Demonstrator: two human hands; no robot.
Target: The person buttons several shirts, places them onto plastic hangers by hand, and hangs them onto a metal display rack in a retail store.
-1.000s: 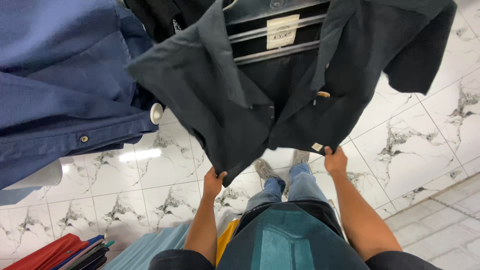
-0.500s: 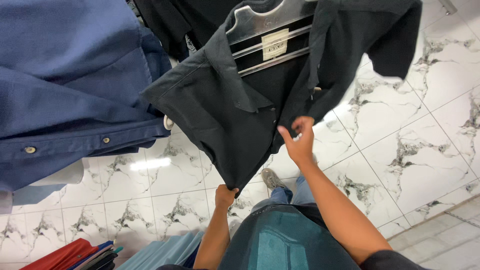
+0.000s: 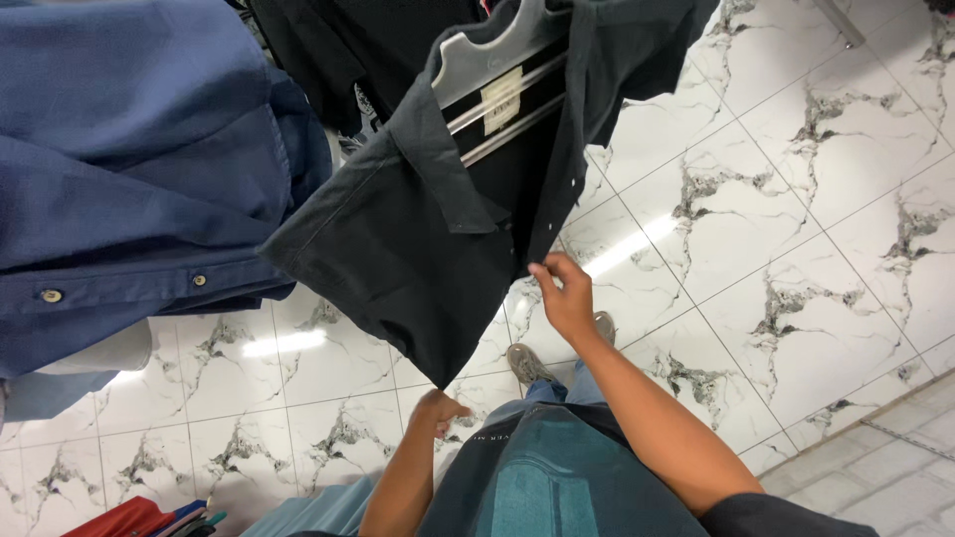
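A dark grey short-sleeved shirt [image 3: 418, 229] hangs on a grey hanger [image 3: 487, 50] in front of me, its front open. My left hand [image 3: 436, 410] pinches the shirt's bottom corner. My right hand [image 3: 565, 293] is raised to the front placket edge with its row of buttons, fingers closed on the fabric. A pale label [image 3: 502, 99] is fixed across the hanger's bars.
Blue shirts [image 3: 129, 179] hang at the left, and more dark garments [image 3: 338, 50] hang behind. The floor is white marble-patterned tile [image 3: 776, 229]. My shoes [image 3: 527, 363] show below. Red and blue folded items [image 3: 149, 517] lie at the bottom left.
My right hand rose from the shirt's bottom hem to the placket. The view swung right, and the shirt's front has come open. My left hand stays at the bottom corner.
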